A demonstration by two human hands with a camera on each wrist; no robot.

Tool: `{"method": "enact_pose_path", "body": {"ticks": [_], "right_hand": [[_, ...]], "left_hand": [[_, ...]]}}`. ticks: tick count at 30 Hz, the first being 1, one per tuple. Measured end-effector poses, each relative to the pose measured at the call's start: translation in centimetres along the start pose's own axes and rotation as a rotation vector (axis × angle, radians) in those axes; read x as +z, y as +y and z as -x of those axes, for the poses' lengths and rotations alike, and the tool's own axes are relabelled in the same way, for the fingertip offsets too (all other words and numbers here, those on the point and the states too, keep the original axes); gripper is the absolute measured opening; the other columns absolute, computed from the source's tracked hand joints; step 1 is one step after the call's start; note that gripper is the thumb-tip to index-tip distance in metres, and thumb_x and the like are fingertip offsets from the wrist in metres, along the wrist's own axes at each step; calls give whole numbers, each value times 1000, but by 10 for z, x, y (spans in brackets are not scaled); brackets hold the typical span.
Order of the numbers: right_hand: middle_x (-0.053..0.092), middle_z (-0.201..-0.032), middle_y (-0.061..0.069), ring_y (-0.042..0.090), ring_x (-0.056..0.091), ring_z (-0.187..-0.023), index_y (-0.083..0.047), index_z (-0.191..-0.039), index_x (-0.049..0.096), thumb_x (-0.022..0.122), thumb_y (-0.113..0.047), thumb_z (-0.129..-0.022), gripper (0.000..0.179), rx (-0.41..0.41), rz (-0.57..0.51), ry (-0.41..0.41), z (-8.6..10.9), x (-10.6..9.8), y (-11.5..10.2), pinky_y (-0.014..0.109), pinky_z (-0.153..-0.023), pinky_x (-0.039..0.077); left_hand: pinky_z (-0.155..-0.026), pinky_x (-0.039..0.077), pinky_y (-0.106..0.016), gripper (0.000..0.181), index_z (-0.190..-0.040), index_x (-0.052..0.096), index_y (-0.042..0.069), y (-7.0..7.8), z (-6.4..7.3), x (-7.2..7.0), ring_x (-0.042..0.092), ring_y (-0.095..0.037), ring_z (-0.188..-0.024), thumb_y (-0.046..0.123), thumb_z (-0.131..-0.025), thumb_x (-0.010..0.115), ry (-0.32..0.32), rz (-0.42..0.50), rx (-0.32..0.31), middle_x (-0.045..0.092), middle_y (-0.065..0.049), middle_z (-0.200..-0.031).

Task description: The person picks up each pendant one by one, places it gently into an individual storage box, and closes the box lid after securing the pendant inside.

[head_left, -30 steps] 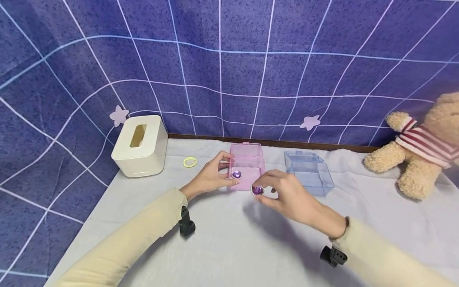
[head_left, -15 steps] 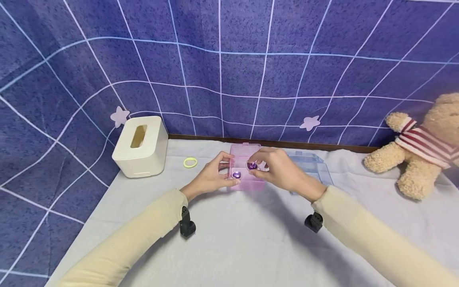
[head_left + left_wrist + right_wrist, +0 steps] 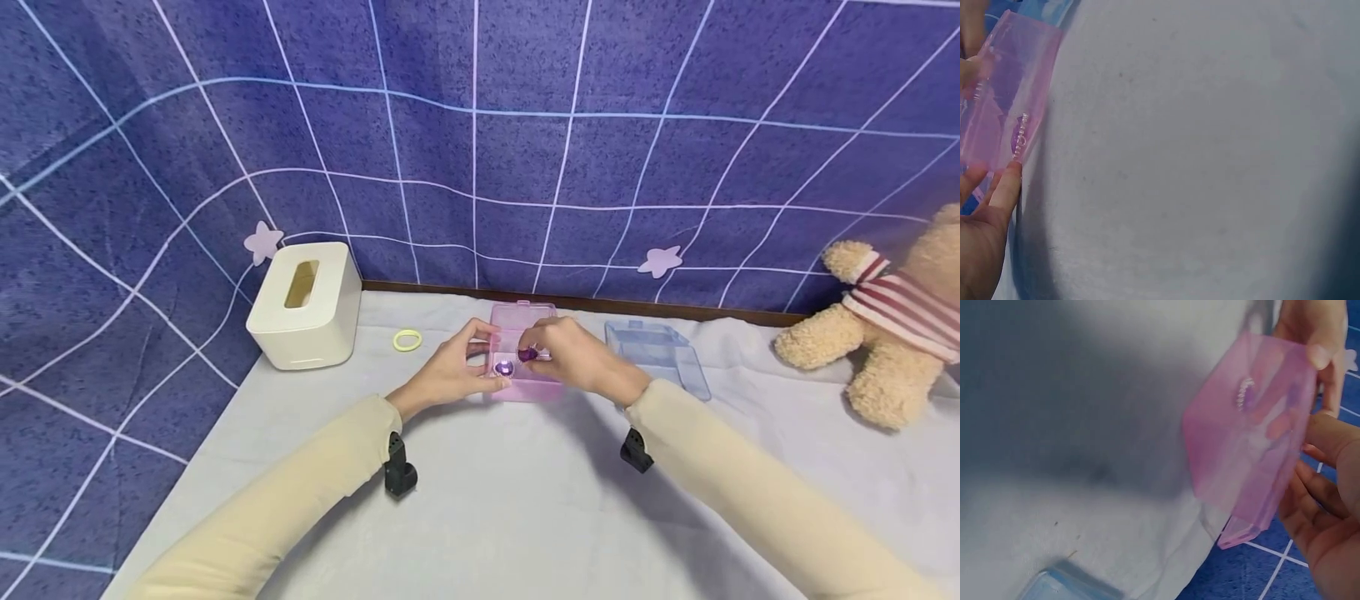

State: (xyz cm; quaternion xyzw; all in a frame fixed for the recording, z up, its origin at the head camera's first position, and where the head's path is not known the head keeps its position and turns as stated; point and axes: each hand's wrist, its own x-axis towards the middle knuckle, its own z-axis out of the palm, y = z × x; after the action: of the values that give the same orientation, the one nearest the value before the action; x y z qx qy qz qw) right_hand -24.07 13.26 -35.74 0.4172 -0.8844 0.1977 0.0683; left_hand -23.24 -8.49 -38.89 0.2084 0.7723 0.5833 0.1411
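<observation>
A clear pink plastic box stands on the table with its lid raised at the back. My left hand holds it by the left side, thumb at the front corner and fingers further back. Inside, on the left, lies a round purple gem with a beaded rim; its beads show through the pink wall in the left wrist view. Over the box's right half, my right hand pinches a second purple gem, low inside the box. Whether that one touches the bottom I cannot tell.
Just right of the pink box stands a clear blue box, partly behind the right hand. A yellow ring band and a white tissue box are on the left. A teddy bear sits far right, against the blue cloth wall.
My right hand has carried its purple gem from the front of the pink box back and down into it. The left hand keeps its hold. The head view has shifted slightly.
</observation>
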Motion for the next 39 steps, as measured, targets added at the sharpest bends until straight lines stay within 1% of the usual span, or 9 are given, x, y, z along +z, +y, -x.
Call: {"method": "enact_pose_path", "body": {"ticks": [5, 11, 13, 17, 20, 23, 26, 30, 39], "right_hand": [[70, -78, 6, 18, 63, -70, -4, -82, 71, 76, -3, -76, 8, -37, 42, -96, -5, 6, 7, 25, -67, 55], [66, -66, 2, 8, 50, -56, -6, -72, 70, 78, -3, -76, 10, -11, 94, -179, -10, 7, 7, 20, -55, 48], [65, -63, 1, 6, 46, -54, -7, -69, 70, 78, -3, -76, 11, 2, 100, -204, -11, 7, 6, 19, -53, 45], [62, -59, -3, 5, 42, -52, -10, -65, 68, 76, -2, -76, 16, 19, 96, -240, -12, 8, 7, 19, -52, 42], [63, -60, -5, 6, 44, -54, -12, -66, 69, 77, -3, -75, 15, 42, 93, -259, -13, 8, 7, 19, -53, 44], [65, -63, -6, 6, 46, -55, -13, -67, 70, 77, -4, -75, 14, 63, 87, -270, -14, 8, 6, 19, -55, 46], [66, -64, -5, 6, 46, -56, -11, -67, 69, 77, -3, -74, 14, 59, 82, -270, -14, 9, 6, 19, -55, 46], [63, -62, -5, 6, 43, -56, -11, -65, 66, 76, -1, -73, 16, 48, 76, -264, -14, 10, 7, 19, -53, 43], [57, -59, -6, 6, 42, -55, -11, -65, 63, 76, -1, -74, 19, 62, 71, -279, -13, 9, 6, 18, -51, 39]], "left_hand": [[-107, 46, -44, 74, -134, 37, -4, 0, 0, 0, 43, -41, -133, 4, -74, 81, -2, -4, -12, 40, -24, -143], [-107, 46, -43, 75, -135, 37, -4, 1, 0, 0, 43, -40, -134, 4, -75, 81, -4, 3, -17, 40, -25, -142], [-107, 46, -43, 75, -135, 37, -4, 0, 0, 0, 43, -40, -134, 4, -75, 81, -3, 2, -12, 40, -25, -143], [-105, 48, -41, 75, -134, 39, 1, -17, -8, -1, 45, -36, -133, 7, -74, 82, 8, -16, 11, 42, -20, -143], [-103, 50, -37, 75, -133, 40, 4, -30, -13, -1, 48, -32, -131, 10, -73, 84, 22, -32, 23, 44, -15, -142], [-102, 51, -34, 74, -133, 40, 4, -30, -13, 0, 49, -31, -130, 9, -73, 84, 30, -35, 24, 44, -14, -142], [-101, 51, -33, 74, -133, 41, 5, -31, -12, 0, 49, -30, -129, 8, -73, 84, 36, -30, 25, 44, -14, -141], [-101, 51, -32, 73, -133, 41, 5, -32, -12, 0, 50, -30, -129, 7, -73, 83, 43, -26, 28, 44, -14, -141], [-102, 50, -34, 76, -136, 41, 6, -33, -12, 1, 49, -31, -129, 8, -73, 84, 39, -17, 38, 44, -15, -140]]}}
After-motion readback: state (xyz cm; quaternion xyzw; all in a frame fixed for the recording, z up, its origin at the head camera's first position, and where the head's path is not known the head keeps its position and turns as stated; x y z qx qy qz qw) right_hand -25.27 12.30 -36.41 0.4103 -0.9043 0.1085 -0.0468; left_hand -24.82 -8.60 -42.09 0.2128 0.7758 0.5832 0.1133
